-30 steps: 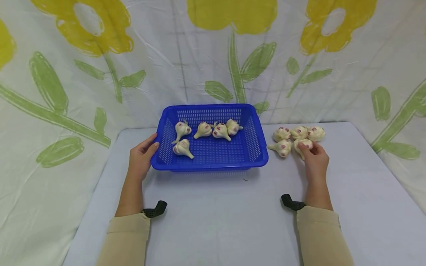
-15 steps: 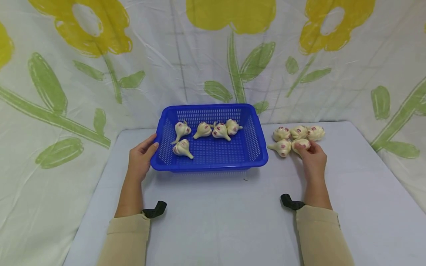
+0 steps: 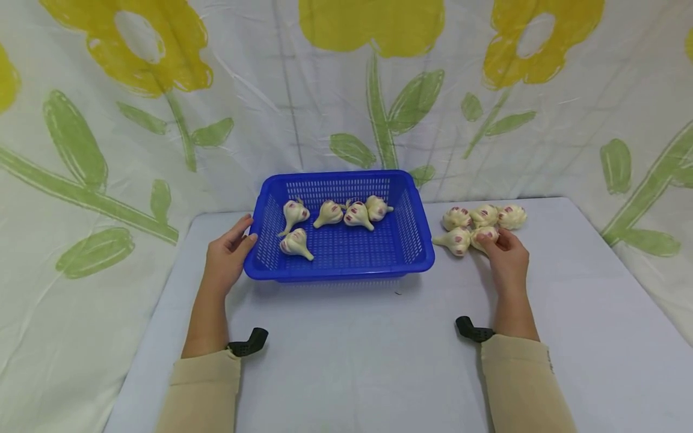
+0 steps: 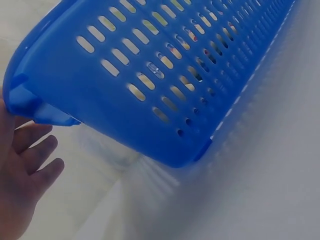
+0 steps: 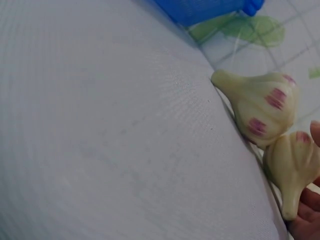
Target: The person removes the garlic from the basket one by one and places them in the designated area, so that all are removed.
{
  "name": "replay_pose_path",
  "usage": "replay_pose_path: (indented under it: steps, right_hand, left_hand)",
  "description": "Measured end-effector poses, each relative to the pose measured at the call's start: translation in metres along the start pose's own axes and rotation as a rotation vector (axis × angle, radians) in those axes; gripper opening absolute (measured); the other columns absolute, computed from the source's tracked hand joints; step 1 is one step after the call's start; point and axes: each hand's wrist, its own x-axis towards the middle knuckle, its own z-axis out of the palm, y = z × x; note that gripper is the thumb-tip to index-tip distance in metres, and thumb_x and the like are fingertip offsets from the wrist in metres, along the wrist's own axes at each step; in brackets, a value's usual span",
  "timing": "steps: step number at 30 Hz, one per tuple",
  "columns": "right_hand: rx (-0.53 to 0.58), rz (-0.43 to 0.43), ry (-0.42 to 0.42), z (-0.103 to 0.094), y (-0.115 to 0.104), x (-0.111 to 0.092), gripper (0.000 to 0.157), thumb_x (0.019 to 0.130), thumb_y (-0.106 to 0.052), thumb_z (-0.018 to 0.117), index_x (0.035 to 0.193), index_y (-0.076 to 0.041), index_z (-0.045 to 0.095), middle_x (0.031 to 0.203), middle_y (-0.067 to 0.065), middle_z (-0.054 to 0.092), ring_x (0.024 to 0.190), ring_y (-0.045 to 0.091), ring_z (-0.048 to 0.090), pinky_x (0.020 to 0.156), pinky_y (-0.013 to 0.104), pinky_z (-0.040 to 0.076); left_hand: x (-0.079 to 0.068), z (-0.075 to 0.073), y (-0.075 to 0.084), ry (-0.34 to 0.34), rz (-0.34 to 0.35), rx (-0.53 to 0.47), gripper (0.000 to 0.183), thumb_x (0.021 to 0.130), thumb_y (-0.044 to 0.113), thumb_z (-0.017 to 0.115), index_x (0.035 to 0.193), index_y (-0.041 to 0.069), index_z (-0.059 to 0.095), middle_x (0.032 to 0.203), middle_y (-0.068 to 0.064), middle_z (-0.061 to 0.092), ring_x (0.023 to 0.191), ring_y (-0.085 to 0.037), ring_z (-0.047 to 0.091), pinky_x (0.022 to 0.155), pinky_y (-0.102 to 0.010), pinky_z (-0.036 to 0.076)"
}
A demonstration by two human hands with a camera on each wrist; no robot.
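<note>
My left hand [image 3: 224, 255] grips the left rim of a blue plastic basket [image 3: 346, 273], thumb at the rim. In the left wrist view, three fingers [image 4: 42, 150] hang loosely below the rim of the slotted basket [image 4: 100, 100]. Inside it lie several garlic bulbs [image 3: 296, 243] with purple marks. To its right, my right hand [image 3: 508, 258] pinches a garlic bulb [image 3: 483, 238] at the front of a cluster. That held bulb [image 5: 289, 162] touches a neighbouring garlic bulb [image 5: 265, 107] in the right wrist view, where only part of the hand shows.
The other garlic bulbs of the cluster [image 3: 483, 214] sit close behind and left of the held one. A white cloth covers the table [image 3: 352, 355]. At the back hangs a white curtain [image 3: 260, 108] with painted yellow flowers. A small dark scrap [image 3: 397, 293] lies before the basket.
My right hand has shifted slightly left with its garlic bulb, bringing it against the bulb beside it. The left hand stays at the basket rim. The head view has shifted a little.
</note>
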Motion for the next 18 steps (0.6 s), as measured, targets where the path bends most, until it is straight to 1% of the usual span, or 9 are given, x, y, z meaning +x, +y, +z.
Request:
replay_pose_path:
  steps: [2, 5, 9, 10, 13, 16, 18]
  right_hand:
    - [0.009, 0.001, -0.001, 0.000, 0.000, 0.000, 0.077, 0.087, -0.051, 0.069, 0.152, -0.021, 0.039, 0.145, 0.007, 0.049, 0.127, 0.014, 0.048, 0.106, 0.026, 0.043]
    - [0.006, 0.012, -0.004, 0.000, 0.002, 0.001, 0.076, 0.087, -0.051, 0.068, 0.152, -0.022, 0.040, 0.145, 0.006, 0.049, 0.128, 0.014, 0.047, 0.106, 0.026, 0.042]
    - [-0.012, 0.012, -0.011, 0.000, 0.004, 0.002, 0.075, 0.088, -0.052, 0.066, 0.152, -0.021, 0.040, 0.148, 0.005, 0.049, 0.131, 0.015, 0.046, 0.108, 0.027, 0.042]
    - [-0.011, 0.007, -0.012, 0.000, 0.004, 0.003, 0.075, 0.089, -0.052, 0.066, 0.152, -0.021, 0.040, 0.148, 0.006, 0.048, 0.131, 0.016, 0.046, 0.109, 0.028, 0.042]
    - [-0.020, -0.003, -0.007, 0.000, 0.003, 0.003, 0.076, 0.089, -0.053, 0.065, 0.152, -0.020, 0.039, 0.149, 0.006, 0.048, 0.132, 0.017, 0.046, 0.110, 0.030, 0.042]
    - [-0.018, 0.004, -0.009, -0.001, 0.003, 0.002, 0.076, 0.089, -0.054, 0.064, 0.152, -0.021, 0.039, 0.149, 0.006, 0.047, 0.133, 0.017, 0.045, 0.111, 0.030, 0.041]
    - [-0.011, 0.014, -0.013, -0.001, 0.002, 0.002, 0.076, 0.089, -0.054, 0.064, 0.152, -0.022, 0.038, 0.150, 0.006, 0.046, 0.133, 0.017, 0.045, 0.111, 0.030, 0.041]
  left_hand:
    - [0.000, -0.001, 0.002, -0.008, 0.027, 0.056, 0.049, 0.099, 0.030, 0.060, 0.143, 0.011, 0.053, 0.152, -0.001, 0.045, 0.142, -0.021, 0.041, 0.112, -0.031, 0.038]
    - [-0.002, -0.002, 0.006, -0.038, 0.052, 0.148, 0.050, 0.099, 0.032, 0.059, 0.143, 0.009, 0.052, 0.153, -0.001, 0.044, 0.143, -0.024, 0.040, 0.114, -0.045, 0.036]
    - [-0.008, -0.004, 0.009, -0.086, 0.062, 0.276, 0.055, 0.098, 0.037, 0.060, 0.145, 0.009, 0.049, 0.156, -0.002, 0.040, 0.144, -0.030, 0.037, 0.114, -0.055, 0.033]
    - [-0.010, -0.005, 0.010, -0.102, 0.058, 0.304, 0.059, 0.097, 0.039, 0.060, 0.147, 0.010, 0.047, 0.157, -0.001, 0.039, 0.145, -0.031, 0.036, 0.114, -0.056, 0.033]
    - [-0.016, -0.006, 0.012, -0.171, 0.029, 0.382, 0.077, 0.091, 0.051, 0.065, 0.153, 0.017, 0.036, 0.162, 0.004, 0.027, 0.148, -0.033, 0.028, 0.114, -0.061, 0.030]
    - [-0.022, -0.005, 0.013, -0.231, -0.010, 0.419, 0.095, 0.084, 0.060, 0.068, 0.158, 0.021, 0.023, 0.165, 0.009, 0.015, 0.151, -0.033, 0.019, 0.114, -0.065, 0.026]
    - [-0.024, -0.003, 0.013, -0.244, -0.020, 0.431, 0.101, 0.082, 0.062, 0.069, 0.159, 0.021, 0.018, 0.166, 0.010, 0.011, 0.152, -0.034, 0.016, 0.114, -0.066, 0.024]
